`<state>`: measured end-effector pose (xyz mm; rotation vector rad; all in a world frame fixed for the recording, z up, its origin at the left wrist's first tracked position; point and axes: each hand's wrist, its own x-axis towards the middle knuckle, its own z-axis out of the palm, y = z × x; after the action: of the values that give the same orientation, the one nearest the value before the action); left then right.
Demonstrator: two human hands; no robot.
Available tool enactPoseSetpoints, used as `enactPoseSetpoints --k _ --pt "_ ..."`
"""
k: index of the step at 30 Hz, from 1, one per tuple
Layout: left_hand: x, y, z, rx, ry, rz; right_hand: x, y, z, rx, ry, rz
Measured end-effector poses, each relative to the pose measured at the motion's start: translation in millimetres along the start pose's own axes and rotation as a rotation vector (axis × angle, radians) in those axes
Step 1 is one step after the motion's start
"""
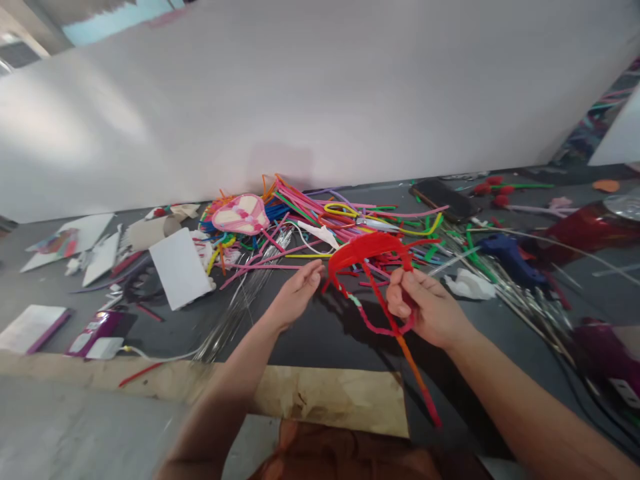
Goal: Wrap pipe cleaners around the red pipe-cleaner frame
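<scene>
Evidently the right hand (429, 303) is closed on an umbrella-shaped red pipe-cleaner piece (367, 247), gripping it near its right end, where the fingers hide part of it. It hangs between the hands above the worktop (320, 350). Just left of it, the left hand (296, 295) is half-curled, thumb near fingers; whether these pinch anything thin cannot be told. Beyond both hands, a tangled heap of pipe cleaners (305, 200) partly hides its own strands. Right of the right hand lie a blue glue gun (515, 259) and, farther off, a blurred red bottle (575, 230).
</scene>
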<state>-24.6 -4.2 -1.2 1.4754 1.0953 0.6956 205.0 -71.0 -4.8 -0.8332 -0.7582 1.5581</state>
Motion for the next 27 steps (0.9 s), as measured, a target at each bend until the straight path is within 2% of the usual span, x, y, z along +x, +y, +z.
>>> enactPoseSetpoints --k 3,7,12,16,18,20,22,24,27 --pt "-8.5 -3.3 5.0 -0.219 -0.089 -0.048 -0.6 3.1 0.7 0.022 0.009 0.02" --pt "-11.7 0.1 5.7 -0.427 -0.067 -0.082 2.6 12.5 2.2 -0.045 0.099 0.054" --pt "-12.3 -0.8 -0.3 -0.488 -0.092 -0.11 2.5 21.3 6.3 -0.145 0.141 0.103" --pt "-10.6 -1.6 -9.6 -0.546 -0.039 -0.151 4.6 15.2 -5.9 -0.319 0.123 0.135" --pt "-9.0 -0.9 -15.3 -0.582 0.01 -0.161 8.0 6.7 -16.4 -0.374 0.24 0.076" --pt "-8.2 0.1 -19.2 -0.583 0.03 -0.17 11.0 -2.7 -24.7 -0.364 0.395 -0.074" --pt "-8.7 0.8 -19.1 -0.559 -0.02 -0.19 12.0 -9.5 -27.7 -0.342 0.48 -0.254" --pt "-10.8 0.7 -14.3 -0.539 -0.117 -0.222 10.3 -11.5 -25.3 -0.463 0.462 -0.331" --pt "-14.8 -1.4 -1.9 -0.515 -0.246 -0.269 4.3 -7.4 -17.3 -0.89 0.28 -0.237"
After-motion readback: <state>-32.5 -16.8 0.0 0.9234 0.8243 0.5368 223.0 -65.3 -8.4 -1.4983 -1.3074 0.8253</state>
